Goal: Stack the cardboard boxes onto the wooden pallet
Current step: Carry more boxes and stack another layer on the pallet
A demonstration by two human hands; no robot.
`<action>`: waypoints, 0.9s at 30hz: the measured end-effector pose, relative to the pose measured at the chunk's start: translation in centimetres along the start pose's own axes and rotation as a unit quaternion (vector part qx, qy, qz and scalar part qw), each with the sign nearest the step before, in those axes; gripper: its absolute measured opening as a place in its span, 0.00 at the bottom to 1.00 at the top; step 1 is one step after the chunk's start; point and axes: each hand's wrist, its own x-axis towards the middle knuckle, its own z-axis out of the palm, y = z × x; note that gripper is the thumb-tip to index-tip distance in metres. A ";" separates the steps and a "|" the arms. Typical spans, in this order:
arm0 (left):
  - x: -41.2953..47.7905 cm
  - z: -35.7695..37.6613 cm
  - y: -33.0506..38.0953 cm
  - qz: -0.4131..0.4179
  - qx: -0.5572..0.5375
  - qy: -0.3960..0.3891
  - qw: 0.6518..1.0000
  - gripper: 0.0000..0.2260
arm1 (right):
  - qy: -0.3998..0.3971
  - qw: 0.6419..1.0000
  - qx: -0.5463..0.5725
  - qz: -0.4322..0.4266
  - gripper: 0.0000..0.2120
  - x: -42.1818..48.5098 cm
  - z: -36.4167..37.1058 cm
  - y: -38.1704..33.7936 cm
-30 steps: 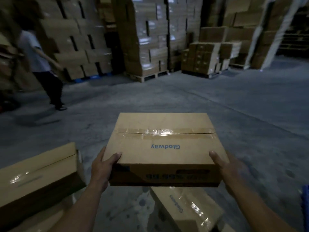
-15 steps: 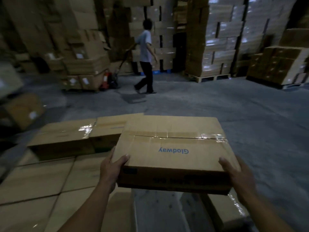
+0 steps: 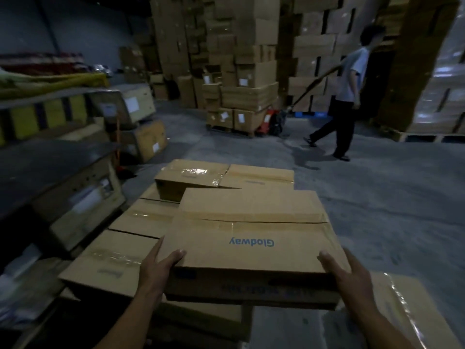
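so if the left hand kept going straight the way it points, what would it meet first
Probably the taped box standing on the stack's far end: the left hand, gripping the Glodway box, points forward over the lower boxes. Height is unclear, so it might pass above.

The box [image 3: 251, 258] at six o'clock is matt brown cardboard, sealed with a strip of glossy clear tape [image 3: 276, 224]. The stacked boxes [image 3: 191, 176] at eleven o'clock carry the same shiny tape. The floor [image 3: 382, 210] at two o'clock is rough, dull grey concrete.
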 end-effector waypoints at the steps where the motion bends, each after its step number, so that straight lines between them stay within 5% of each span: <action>1: 0.7 -1.5 -0.3 -0.002 -0.002 0.013 1.000 0.35 | -0.015 1.000 0.001 0.000 0.23 -0.4 1.5 -0.6; 6: 5.2 -8.6 -0.9 -0.018 -0.016 0.059 0.998 0.35 | -0.057 0.998 0.001 0.005 0.12 -1.4 9.8 -2.8; 14: 19.8 -19.5 0.3 -0.042 -0.064 0.018 0.997 0.42 | -0.041 0.999 0.010 0.021 0.18 -2.2 26.6 -5.1; 18: 26.3 -23.7 1.9 -0.050 -0.060 -0.014 0.997 0.34 | -0.022 0.998 0.018 0.050 0.27 -3.2 33.9 -6.2; 27: 39.7 -24.5 1.4 -0.063 -0.024 -0.049 0.997 0.33 | 0.018 0.997 -0.001 0.072 0.08 0.4 44.2 -6.5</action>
